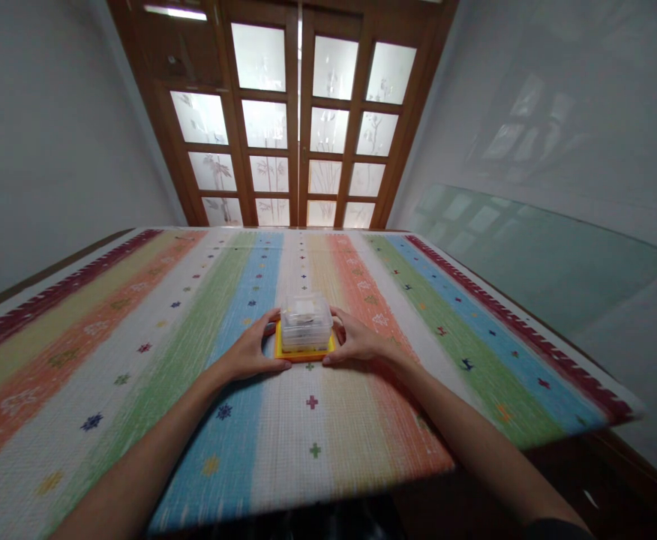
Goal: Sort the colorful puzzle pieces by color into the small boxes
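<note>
A small clear plastic box (306,321) with pale contents sits on a yellow-orange square base (304,352) in the middle of a striped, many-coloured table cloth (137,360). My left hand (253,351) lies against the left side of the base, fingers curled round its edge and thumb along the front. My right hand (355,341) holds the right side the same way, fingers reaching up beside the clear box.
The cloth covers a wooden table whose near edge (317,499) runs across the bottom. Behind the table stands a wooden door with frosted glass panes (298,120). A glass sheet (531,255) leans on the right wall.
</note>
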Available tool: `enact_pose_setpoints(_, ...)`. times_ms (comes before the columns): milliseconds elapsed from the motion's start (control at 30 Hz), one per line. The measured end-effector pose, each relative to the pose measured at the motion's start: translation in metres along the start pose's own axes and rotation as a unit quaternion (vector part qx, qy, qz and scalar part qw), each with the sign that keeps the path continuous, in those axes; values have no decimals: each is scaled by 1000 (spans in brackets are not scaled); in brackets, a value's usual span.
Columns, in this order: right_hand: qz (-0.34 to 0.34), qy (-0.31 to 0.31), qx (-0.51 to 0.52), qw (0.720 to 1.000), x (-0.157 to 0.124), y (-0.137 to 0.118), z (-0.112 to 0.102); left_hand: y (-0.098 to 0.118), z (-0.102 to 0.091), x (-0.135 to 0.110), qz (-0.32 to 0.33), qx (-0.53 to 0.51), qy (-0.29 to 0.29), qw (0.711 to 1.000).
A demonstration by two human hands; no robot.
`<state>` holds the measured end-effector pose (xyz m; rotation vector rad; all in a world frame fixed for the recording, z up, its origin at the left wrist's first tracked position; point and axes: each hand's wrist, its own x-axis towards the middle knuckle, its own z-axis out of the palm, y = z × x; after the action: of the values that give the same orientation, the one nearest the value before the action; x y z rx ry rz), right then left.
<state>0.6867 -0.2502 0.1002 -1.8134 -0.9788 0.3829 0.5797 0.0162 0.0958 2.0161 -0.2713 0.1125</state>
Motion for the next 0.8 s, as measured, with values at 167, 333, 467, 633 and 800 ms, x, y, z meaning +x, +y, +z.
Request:
enact_pose_setpoints(167,-12,0,-17,1000,-2,1,-1,3,-1,-1,0,4,4,1000)
enact_pose_setpoints(333,-2,10,-75,997,-5,1,-3,1,0,-1,-1,3,0,1000)
enact_pose_setpoints(467,-24,1,-73,997,-6,-3,-5,-4,1,-2,-8,-5,4,1000)
enact_pose_setpoints(633,-24,7,-88,996,-7,-5,-5,0,0,-5,15,40,36,998)
enact_pose_setpoints(800,4,24,-139,990,-10,-4,-6,6,-6,-3,80,143,121,979)
